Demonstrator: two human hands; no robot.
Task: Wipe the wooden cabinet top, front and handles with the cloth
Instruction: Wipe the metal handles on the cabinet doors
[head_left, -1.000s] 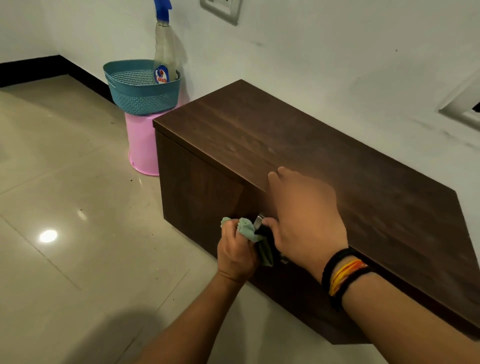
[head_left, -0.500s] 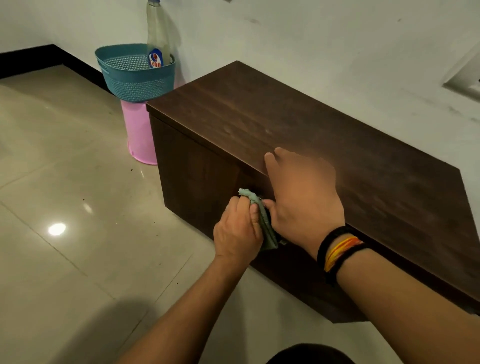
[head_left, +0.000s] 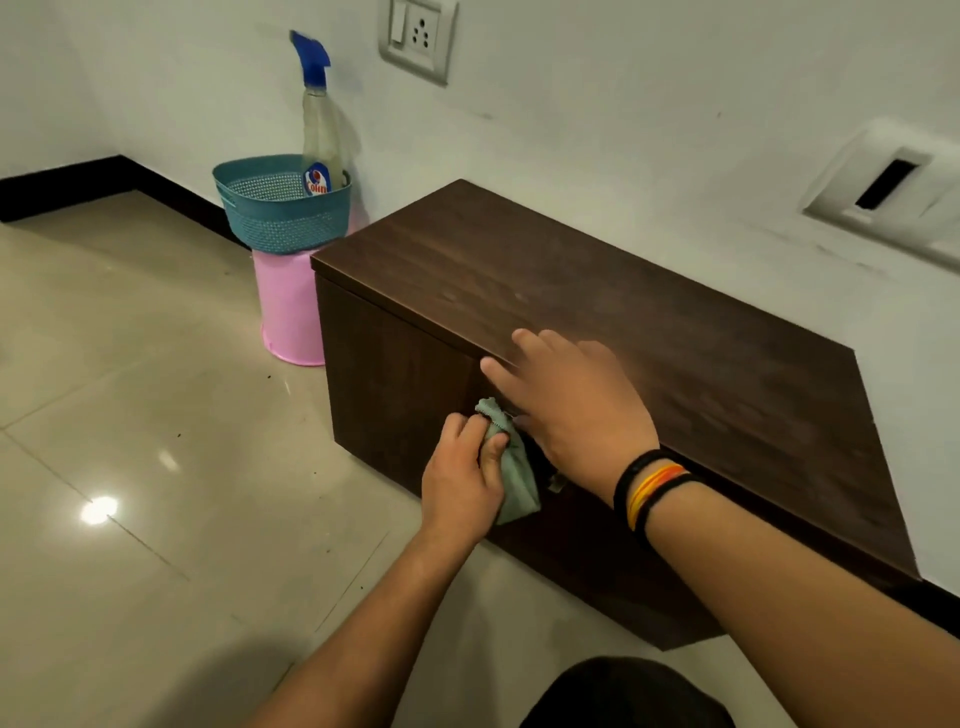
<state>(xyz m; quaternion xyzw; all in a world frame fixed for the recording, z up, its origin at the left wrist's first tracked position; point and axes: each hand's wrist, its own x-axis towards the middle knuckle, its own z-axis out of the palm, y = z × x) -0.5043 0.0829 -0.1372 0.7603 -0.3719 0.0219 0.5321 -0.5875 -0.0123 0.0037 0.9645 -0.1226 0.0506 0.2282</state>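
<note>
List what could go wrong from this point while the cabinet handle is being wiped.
1. The left hand bunches the green cloth at the handle, which is mostly hidden; parts of it may go unwiped.
2. The right hand rests bare on the cabinet top edge and may leave smears there.
3. The spray bottle leans in the teal basket perched on the pink bin; a nudge might topple them.
</note>
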